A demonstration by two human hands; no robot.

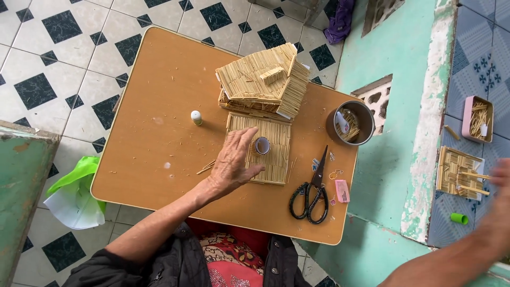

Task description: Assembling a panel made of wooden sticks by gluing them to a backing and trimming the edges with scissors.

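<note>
- On the brown worktop (159, 106), my left hand (234, 162) lies flat and open on a mat of little sticks (265, 151).
- It holds nothing; the fingers are spread, palm down.
- A small tape ring (262, 145) sits on the mat, just past my fingertips, to the right.
- The sticks run away from me, toward the stick house (264, 79) behind the mat.
- My right hand (502, 180) is far off to the right, blurry, near a flat stick frame (457, 171) on the blue floor. I cannot tell if it is open.
- My left hand is much nearer the mat.
- Black scissors (312, 191) lie close by, right of the mat.
</note>
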